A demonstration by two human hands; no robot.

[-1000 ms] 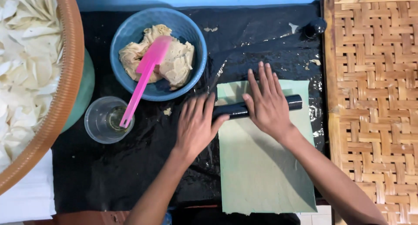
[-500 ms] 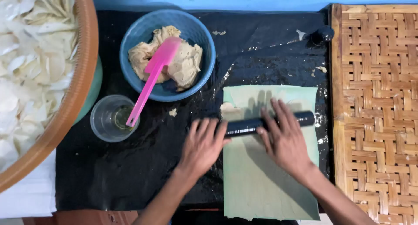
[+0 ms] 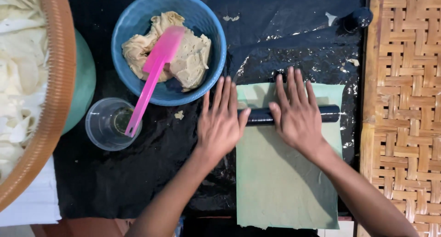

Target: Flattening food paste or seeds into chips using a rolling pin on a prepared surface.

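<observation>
Rolling pin (image 3: pixel 294 115), black and lying crosswise near the far edge of the pale green sheet (image 3: pixel 285 182), is pressed under both flat palms: the left hand (image 3: pixel 221 122) covers its left end, just past the sheet's left edge, and the right hand (image 3: pixel 297 114) lies on its middle, fingers spread and not curled around it. Toward the person from the pin, most of the sheet lies bare; beyond the pin only a narrow strip of sheet shows before the black plastic mat (image 3: pixel 151 177). Left of the pin sit the blue bowl (image 3: pixel 209 30) of dough with a pink spatula (image 3: pixel 154 74) and a clear cup (image 3: pixel 103 124), and just beyond its right end is a woven bamboo tray (image 3: pixel 404 81).
</observation>
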